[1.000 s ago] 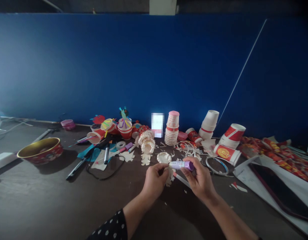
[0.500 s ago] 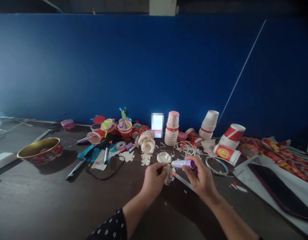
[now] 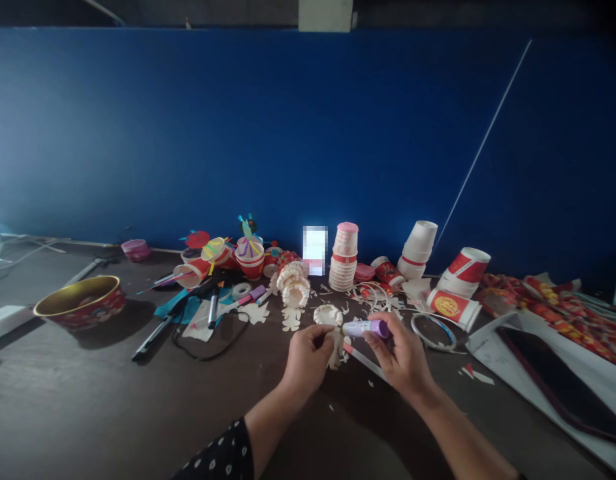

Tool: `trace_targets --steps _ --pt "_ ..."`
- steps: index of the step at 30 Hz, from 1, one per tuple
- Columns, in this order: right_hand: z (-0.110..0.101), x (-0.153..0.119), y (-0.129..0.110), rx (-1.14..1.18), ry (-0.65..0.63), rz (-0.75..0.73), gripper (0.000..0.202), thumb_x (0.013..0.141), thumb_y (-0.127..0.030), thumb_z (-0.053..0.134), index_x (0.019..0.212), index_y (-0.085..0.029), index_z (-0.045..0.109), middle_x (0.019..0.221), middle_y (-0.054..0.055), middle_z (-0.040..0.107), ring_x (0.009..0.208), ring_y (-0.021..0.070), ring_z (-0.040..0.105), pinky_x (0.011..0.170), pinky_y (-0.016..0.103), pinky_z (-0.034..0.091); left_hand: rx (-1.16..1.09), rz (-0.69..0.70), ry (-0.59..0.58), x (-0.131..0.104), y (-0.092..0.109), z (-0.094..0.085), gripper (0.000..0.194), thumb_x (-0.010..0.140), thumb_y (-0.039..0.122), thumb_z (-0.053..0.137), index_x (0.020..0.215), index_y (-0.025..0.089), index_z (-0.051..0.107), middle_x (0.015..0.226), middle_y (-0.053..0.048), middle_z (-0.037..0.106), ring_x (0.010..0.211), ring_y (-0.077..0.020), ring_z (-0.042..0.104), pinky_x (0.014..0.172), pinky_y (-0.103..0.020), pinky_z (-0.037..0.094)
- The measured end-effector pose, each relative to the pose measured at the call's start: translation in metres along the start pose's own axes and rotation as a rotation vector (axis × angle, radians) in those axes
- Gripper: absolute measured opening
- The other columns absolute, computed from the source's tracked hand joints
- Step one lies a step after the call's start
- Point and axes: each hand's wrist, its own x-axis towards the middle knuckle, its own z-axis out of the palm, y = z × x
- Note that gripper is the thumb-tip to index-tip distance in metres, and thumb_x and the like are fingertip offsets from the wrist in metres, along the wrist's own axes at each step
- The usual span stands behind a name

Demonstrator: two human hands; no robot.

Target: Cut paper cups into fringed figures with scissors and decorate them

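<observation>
Purple-and-white cylindrical plastic glue stick (image 3: 365,329) lay at two o'clock from our left hand (image 3: 308,357), whose fingers pinched cream cut-out paper (image 3: 335,358), while our right hand's (image 3: 402,353) fingers wrapped the stick, whose hard pressing, we judged, could tear that paper.

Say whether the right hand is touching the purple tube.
Touching: the head view shows the right hand gripping the purple tube by its darker end, thumb and fingers against it.

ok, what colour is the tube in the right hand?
Tube: pale lilac, purple end; head view.
</observation>
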Motion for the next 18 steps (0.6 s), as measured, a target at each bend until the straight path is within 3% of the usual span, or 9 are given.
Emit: trace_targets --steps 7,11,18 --pt "-0.003 0.004 0.021 -0.29 0.152 0.114 0.024 0.083 -0.036 0.046 0.097 -0.017 0.052 0.084 0.009 0.066 0.072 0.0224 0.062 0.064 0.03 0.044 0.03 -0.027 0.067 0.002 0.002 -0.004 0.024 0.066 0.026 0.053 0.079 0.012 0.067 0.056 0.001 0.057 0.049 -0.0098 0.045 0.049 -0.02 0.035" --pt "-0.006 0.005 0.035 -0.514 0.061 0.285 0.022 0.082 -0.03 0.046 0.1 -0.018 0.051 0.079 0.009 0.067 0.066 0.0237 0.062 0.057 0.029 0.042 0.012 -0.031 0.077 0.002 0.0 -0.004 0.022 0.065 0.026 0.053 0.076 0.011 0.066 0.054 0.002 0.053 0.048 -0.0083 0.041 0.047 -0.019 0.032" --pt "-0.009 0.005 0.048 -0.737 -0.103 0.41 0.021 0.077 -0.021 0.049 0.097 -0.019 0.053 0.067 0.009 0.067 0.065 0.0254 0.062 0.051 0.029 0.035 -0.005 -0.04 0.084 0.001 0.002 -0.003 0.018 0.064 0.025 0.053 0.069 0.012 0.064 0.048 0.004 0.047 0.046 -0.007 0.036 0.045 -0.018 0.029"
